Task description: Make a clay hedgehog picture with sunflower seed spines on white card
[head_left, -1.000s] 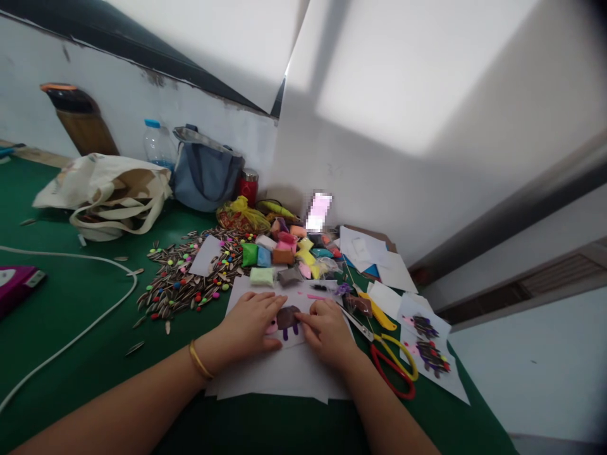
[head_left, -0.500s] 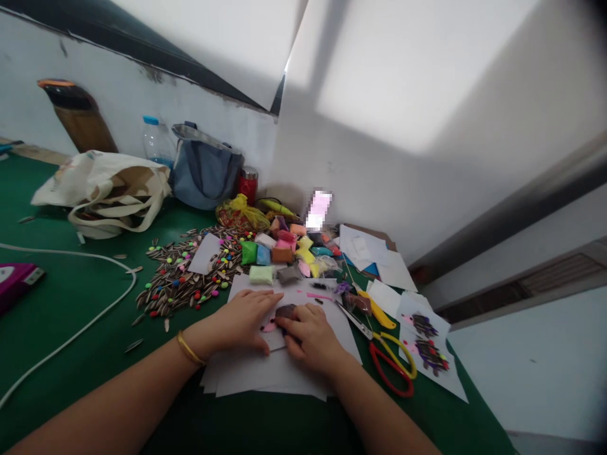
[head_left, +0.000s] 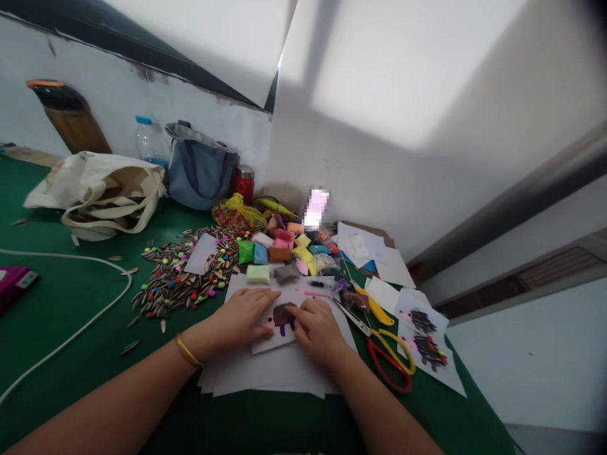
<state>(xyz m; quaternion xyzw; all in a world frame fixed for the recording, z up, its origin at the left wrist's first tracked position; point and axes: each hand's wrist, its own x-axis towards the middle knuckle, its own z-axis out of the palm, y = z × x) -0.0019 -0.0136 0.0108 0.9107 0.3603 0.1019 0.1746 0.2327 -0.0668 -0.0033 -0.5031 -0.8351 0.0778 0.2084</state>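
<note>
On a small white card [head_left: 271, 344] lies a flat clay animal [head_left: 283, 316] with a dark brown body, purple legs and a pink face with a dark dot. My left hand [head_left: 244, 319] rests flat over the card's left side, fingers stretched out and thumb apart, with nothing held. The index finger of my right hand [head_left: 317, 327] reaches onto the brown body at its right side; the other fingers are bent and partly hidden, and nothing shows in them. Larger white sheets [head_left: 265, 376] are stacked under the card.
Sunflower seeds and coloured beads [head_left: 183, 284] are heaped at left. Clay packets [head_left: 279, 254] lie behind the sheets. At right are scissors [head_left: 391, 360], a yellow cutter [head_left: 377, 308] and a sheet with two seed-covered animals [head_left: 429, 351]. Bags [head_left: 202, 174] and bottles stand against the wall.
My right hand has drawn back slightly to the right, uncovering more of the brown body and the purple legs. My left hand stays on the card. The view has shifted slightly.
</note>
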